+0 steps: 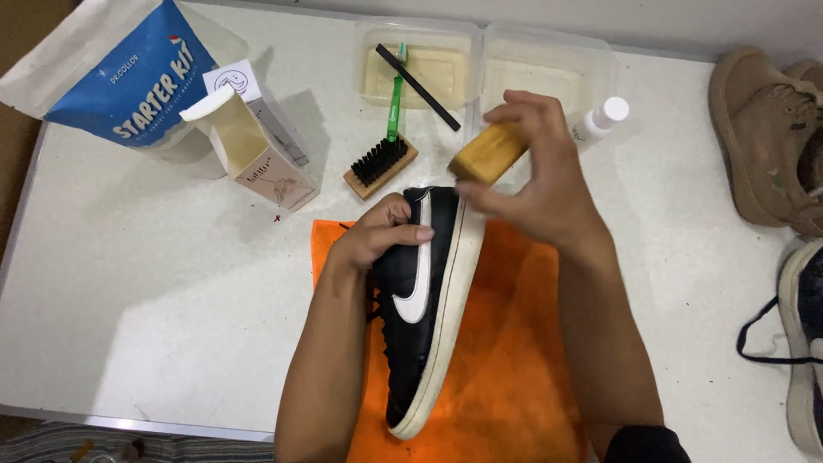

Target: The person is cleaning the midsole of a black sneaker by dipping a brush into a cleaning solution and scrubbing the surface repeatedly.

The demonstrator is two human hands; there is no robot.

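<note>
Our right hand (540, 184) gripped the wooden brush (489, 153) against the sole edge; our left hand (386, 236) clasped the black sneaker (424, 300), best kept tilted steady.

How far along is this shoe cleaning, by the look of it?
Set out already: the orange cloth under the shoe, two tubs and a spare black-bristled brush. In hand: the left hand steadies the black shoe on its side while the right hand holds a wooden brush at the toe edge. The pale sole rim looks grubby, so probably much remains.
</note>
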